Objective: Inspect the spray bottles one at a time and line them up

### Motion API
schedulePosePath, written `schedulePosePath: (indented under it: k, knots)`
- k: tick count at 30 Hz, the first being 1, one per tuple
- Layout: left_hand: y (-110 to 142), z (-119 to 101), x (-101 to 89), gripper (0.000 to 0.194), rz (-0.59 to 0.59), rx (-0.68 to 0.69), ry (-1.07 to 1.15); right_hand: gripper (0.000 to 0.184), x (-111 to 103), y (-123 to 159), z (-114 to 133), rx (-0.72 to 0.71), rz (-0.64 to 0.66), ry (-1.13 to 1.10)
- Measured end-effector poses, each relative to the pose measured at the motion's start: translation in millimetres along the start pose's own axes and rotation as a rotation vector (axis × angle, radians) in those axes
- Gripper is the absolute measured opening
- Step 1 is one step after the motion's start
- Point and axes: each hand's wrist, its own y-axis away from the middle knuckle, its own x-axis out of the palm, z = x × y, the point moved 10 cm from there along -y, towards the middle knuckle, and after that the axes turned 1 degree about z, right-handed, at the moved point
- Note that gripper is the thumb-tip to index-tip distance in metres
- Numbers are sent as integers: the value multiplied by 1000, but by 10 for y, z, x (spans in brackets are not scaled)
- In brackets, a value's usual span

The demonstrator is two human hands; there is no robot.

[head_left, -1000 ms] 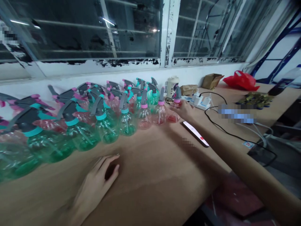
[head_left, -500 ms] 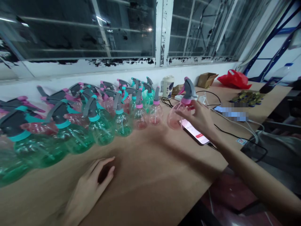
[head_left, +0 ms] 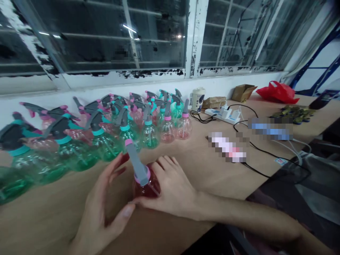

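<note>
A pink spray bottle (head_left: pixel 145 189) with a grey trigger head and pink collar is upright in front of me, low over the tabletop or on it. My right hand (head_left: pixel 170 187) is wrapped round its body from the right, thumb across the near side. To its left my left hand (head_left: pixel 106 202) is open, thumb and fingers curved apart around that side; a small gap shows between its fingers and the bottle. Just behind stands a green spray bottle (head_left: pixel 128 134) with a turquoise collar.
Several green and pink spray bottles (head_left: pixel 79 156) line the wall on the left. Rightward are a paper cup (head_left: pixel 198 100), a power strip (head_left: pixel 225 115) with cables, blurred-out phones (head_left: pixel 225 147), a brown paper bag (head_left: pixel 243 92), a red plastic bag (head_left: pixel 277 92) and the table's right edge.
My right hand has brought the pink spray bottle from above the phone leftward and nearer to me. Its grip went to the body, and the left hand came up beside it. The view shifted left.
</note>
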Motion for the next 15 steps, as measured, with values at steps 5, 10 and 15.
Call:
schedulePosePath:
  k: [5,10,15]
  knots:
    - [110,107,-217,70,-96,-222,-131,49,287,-6,293,-36,-6,-5]
    - [83,93,-383,50,-198,-342,-130,68,619,8,524,-100,15,-69]
    - [5,160,-430,36,-200,-355,-214,84,822,-2,578,-171,96,-259]
